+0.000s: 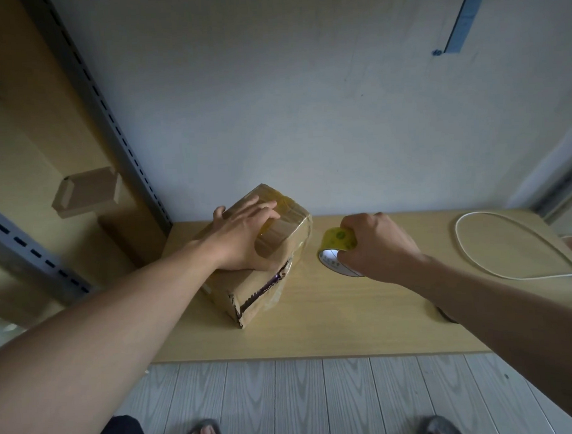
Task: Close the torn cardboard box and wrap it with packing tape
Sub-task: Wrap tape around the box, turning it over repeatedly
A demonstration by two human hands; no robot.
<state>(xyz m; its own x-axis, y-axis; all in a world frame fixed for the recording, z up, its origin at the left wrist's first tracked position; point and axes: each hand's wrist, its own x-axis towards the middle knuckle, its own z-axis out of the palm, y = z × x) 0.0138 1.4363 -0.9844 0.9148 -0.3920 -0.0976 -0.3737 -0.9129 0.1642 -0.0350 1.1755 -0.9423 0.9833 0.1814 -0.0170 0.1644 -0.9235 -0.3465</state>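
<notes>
At the far left, about nine o'clock from the work, a small flat cardboard carton [86, 192] lies on a tan shelf beside a grey slotted metal upright [110, 124] that runs down to the back left corner of the surface [364, 315]. The torn cardboard box [264, 267] lies on the light wood surface toward its left end, turned at an angle so one corner points toward the person at six o'clock. Clear tape already crosses its top and far end, and a jagged dark tear runs along its near right side. The left hand [243, 236] lies palm down on top of the box, fingers [261, 208] spread flat toward twelve o'clock, with the thumb along the near edge; it presses rather than grips. Just beside the box at three o'clock, apart from it, the right hand [377, 242] is curled around a roll of yellow packing tape [339, 240], its fingers closed over the roll's outer band, the white core showing below. Whether a strip of tape runs from roll to box cannot be made out. Farther right, at three o'clock, a white cable [476, 261] loops across the surface. At six o'clock, two feet in dark sandals [202, 433] stand on a pale wood-grain floor [302, 403].
</notes>
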